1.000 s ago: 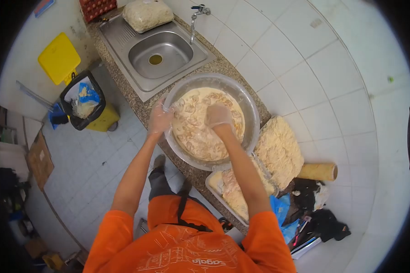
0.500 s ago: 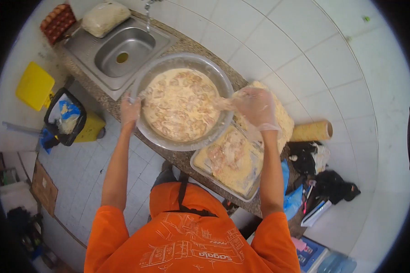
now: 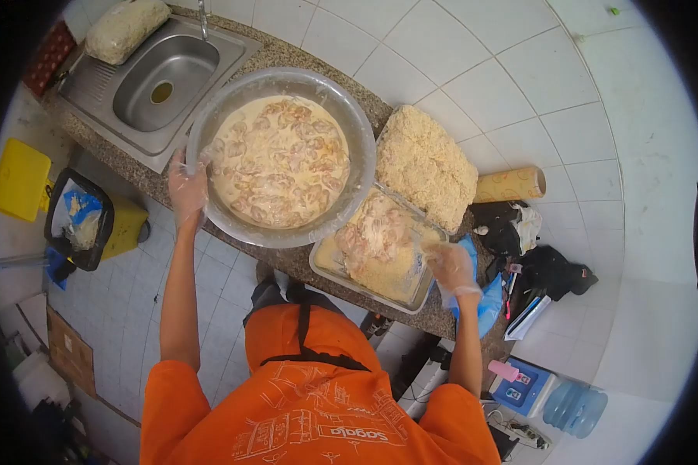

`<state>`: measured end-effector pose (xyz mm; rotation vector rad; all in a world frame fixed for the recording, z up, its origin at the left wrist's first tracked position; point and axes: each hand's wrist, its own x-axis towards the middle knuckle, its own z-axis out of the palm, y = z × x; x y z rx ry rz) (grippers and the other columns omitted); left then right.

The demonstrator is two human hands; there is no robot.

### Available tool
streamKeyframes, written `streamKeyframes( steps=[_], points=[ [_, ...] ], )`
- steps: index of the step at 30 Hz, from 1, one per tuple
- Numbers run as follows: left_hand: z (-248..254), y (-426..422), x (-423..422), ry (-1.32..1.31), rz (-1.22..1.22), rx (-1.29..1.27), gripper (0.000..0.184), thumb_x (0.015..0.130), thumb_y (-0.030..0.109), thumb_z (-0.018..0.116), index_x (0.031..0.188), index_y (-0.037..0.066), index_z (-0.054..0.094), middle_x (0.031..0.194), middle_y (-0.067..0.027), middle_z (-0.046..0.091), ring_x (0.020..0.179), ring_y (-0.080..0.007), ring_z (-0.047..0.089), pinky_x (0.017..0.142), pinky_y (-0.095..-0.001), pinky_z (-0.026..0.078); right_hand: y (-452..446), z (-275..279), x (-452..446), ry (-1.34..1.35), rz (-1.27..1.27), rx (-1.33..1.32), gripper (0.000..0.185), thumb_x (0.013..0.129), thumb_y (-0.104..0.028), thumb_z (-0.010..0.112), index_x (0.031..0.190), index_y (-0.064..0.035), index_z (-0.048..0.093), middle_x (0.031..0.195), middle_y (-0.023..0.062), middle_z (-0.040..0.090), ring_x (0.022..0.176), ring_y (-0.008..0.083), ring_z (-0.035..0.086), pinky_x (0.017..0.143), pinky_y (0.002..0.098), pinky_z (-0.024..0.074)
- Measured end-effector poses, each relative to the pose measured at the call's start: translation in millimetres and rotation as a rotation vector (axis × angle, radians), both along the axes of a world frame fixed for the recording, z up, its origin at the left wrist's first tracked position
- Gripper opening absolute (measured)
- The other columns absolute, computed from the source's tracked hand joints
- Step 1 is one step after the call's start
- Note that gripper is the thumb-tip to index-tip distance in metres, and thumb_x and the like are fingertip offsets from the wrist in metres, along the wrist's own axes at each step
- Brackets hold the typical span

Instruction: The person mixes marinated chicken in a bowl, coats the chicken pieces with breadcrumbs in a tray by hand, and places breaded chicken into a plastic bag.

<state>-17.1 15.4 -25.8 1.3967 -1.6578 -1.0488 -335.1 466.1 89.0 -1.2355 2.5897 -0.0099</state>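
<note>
A large metal bowl [image 3: 362, 159] holds raw meat pieces, apparently chicken, in a pale creamy liquid. Its left rim is gripped by my left hand [image 3: 188, 190], which wears a clear plastic glove. Below and right of the bowl lies a metal tray [image 3: 411, 308] of yellowish breading, with wet raw meat [image 3: 378, 234] heaped on it. My right hand [image 3: 451, 267], also gloved, is at the tray's right side, fingertips near the breading. Those fingers are blurred, so whether they close on anything is unclear.
A mound of breaded pieces [image 3: 426, 167] lies behind the tray, near a yellowish roll [image 3: 512, 184]. The steel sink [image 3: 163, 85] and a filled plastic bag [image 3: 128, 29] are at upper left. An open yellow bin [image 3: 124, 229] stands left; dark cloth [image 3: 554, 275] lies right.
My right hand has moved from the bowl's right rim down to the tray's right side. More wet meat now sits on the tray. My left hand stays on the bowl; the view has shifted.
</note>
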Motion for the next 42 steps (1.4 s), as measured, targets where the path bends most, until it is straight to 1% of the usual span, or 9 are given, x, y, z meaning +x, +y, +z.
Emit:
streamKeyframes(
  steps=[5,9,15,21,25,31,35,37,42],
  points=[
    [17.4,37.3,-2.3,-0.422,0.045,-0.659,0.043,0.104,0.018,0.069,0.143,0.003,0.061,0.13,-0.0209,0.066,0.117,-0.0325,0.065,0.103,-0.0454,0.053,43.8,-28.2,55.1,-0.189,-0.304,-0.244,0.034,0.088,-0.016,0.076,0.118,-0.0029,0.077,0.115,0.0255,0.076,0.106,0.0421,0.073,0.096,0.0469,0.0565],
    [18.7,127.8,-25.8,0.194,-0.274,-0.405,0.02,0.104,0.017,0.069,0.117,0.002,0.071,0.108,-0.0189,0.071,0.1,-0.0363,0.067,0.09,-0.0493,0.053,66.8,-58.8,88.9,-0.146,-0.406,-0.325,0.038,0.091,-0.016,0.074,0.126,-0.0025,0.073,0.121,0.0252,0.075,0.114,0.0414,0.072,0.099,0.0431,0.0552],
    [64.0,253.1,-70.7,0.063,-1.066,0.094,0.034,0.105,0.031,0.066,0.107,-0.001,0.075,0.095,-0.0226,0.073,0.096,-0.0418,0.07,0.085,-0.0497,0.053,40.7,-79.5,107.8,-0.576,-0.921,-0.896,0.054,0.109,-0.041,0.06,0.149,-0.0043,0.059,0.141,0.0129,0.068,0.12,0.0296,0.069,0.106,0.0418,0.0522],
    [76.8,327.2,-95.6,-0.034,-1.368,-0.111,0.03,0.103,0.03,0.063,0.115,0.003,0.068,0.094,-0.0215,0.068,0.09,-0.043,0.068,0.081,-0.0527,0.054,5.4,-123.5,101.2,-1.152,-0.594,-1.337,0.078,0.108,-0.063,0.047,0.163,-0.0083,0.04,0.167,0.0156,0.039,0.153,0.0355,0.037,0.125,0.0567,0.0293],
    [70.6,354.9,-102.7,0.021,-1.379,0.1,0.021,0.102,0.023,0.063,0.11,0.004,0.067,0.091,-0.0202,0.066,0.087,-0.0414,0.067,0.08,-0.0524,0.053,2.7,-151.5,74.8,-1.459,-0.508,-1.403,0.082,0.107,-0.065,0.048,0.166,-0.0094,0.035,0.169,0.0149,0.037,0.158,0.0361,0.031,0.125,0.0587,0.0281],
    [86.1,388.5,-109.6,-0.033,-1.353,0.114,0.024,0.103,0.021,0.064,0.121,0.006,0.069,0.092,-0.0199,0.064,0.083,-0.0384,0.063,0.079,-0.0492,0.053,-7.4,-75.3,51.7,-1.491,-0.826,-1.258,0.068,0.102,-0.027,0.066,0.162,-0.0049,0.043,0.165,0.0124,0.046,0.144,0.029,0.052,0.114,0.0457,0.0458],
    [78.5,404.7,-106.4,-0.085,-1.229,0.136,0.022,0.101,0.025,0.069,0.111,0.005,0.074,0.088,-0.0185,0.066,0.083,-0.0361,0.064,0.079,-0.0465,0.052,16.6,-60.4,45.2,-0.826,-0.568,-1.053,0.059,0.084,-0.004,0.069,0.143,-0.0052,0.063,0.135,0.0148,0.068,0.12,0.0343,0.067,0.098,0.0418,0.0551],
    [73.6,409.0,-105.9,-0.24,-1.211,0.172,0.022,0.1,0.026,0.072,0.106,0.005,0.077,0.086,-0.0181,0.068,0.084,-0.036,0.065,0.079,-0.0457,0.052,29.6,-63.6,39.6,-0.389,-0.341,-1.054,0.052,0.079,0.002,0.068,0.13,-0.0043,0.071,0.116,0.0172,0.073,0.109,0.038,0.069,0.094,0.0428,0.0556],
    [71.2,428.9,-94.6,-0.283,-0.963,0.065,0.019,0.098,0.023,0.075,0.106,0.007,0.082,0.083,-0.0162,0.071,0.082,-0.0336,0.065,0.08,-0.0439,0.052,62.5,-162.0,35.7,-0.238,-0.127,-0.821,0.039,0.084,-0.001,0.067,0.123,-0.0025,0.072,0.114,0.0213,0.073,0.102,0.0438,0.071,0.089,0.048,0.0574]
  ],
)
